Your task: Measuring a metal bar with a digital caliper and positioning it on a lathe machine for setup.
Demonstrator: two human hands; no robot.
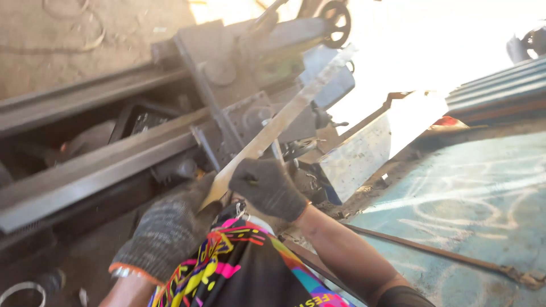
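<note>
A long flat metal strip runs from my hands up toward the upper right, over a lathe. My left hand, in a grey knit glove with an orange cuff, grips the strip's near end from below. My right hand, in a dark glove, closes around the strip just above the left hand. Both hands sit close to my chest, above my black shirt with bright coloured patterns.
A large grey lathe with long bed rails fills the left and centre, with a handwheel at the top. A blue-green chalk-marked sheet lies at right with a thin rod across it. Corrugated sheets lie at far right.
</note>
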